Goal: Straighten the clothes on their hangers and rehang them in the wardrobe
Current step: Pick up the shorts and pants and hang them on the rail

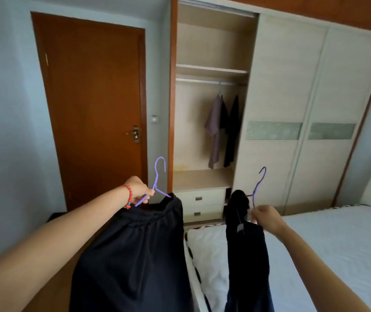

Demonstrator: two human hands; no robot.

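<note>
My left hand [139, 190] grips a purple hanger [159, 174] by its shoulder wire, and a black garment with an elastic waistband [135, 251] hangs from it. My right hand [267, 218] pinches a second purple hanger [258, 183] that carries another black garment [246, 255] with a white label. Both hooks point up. Ahead stands the open wardrobe [211, 70], whose metal rail [202, 80] holds a mauve shirt [214, 129] and a dark garment [233, 131] at its right end.
A white bed [328, 242] fills the lower right, its corner between the two held garments. A shut brown door [94, 109] is on the left. Drawers [200, 204] sit under the hanging space. The sliding doors [310, 109] cover the wardrobe's right side.
</note>
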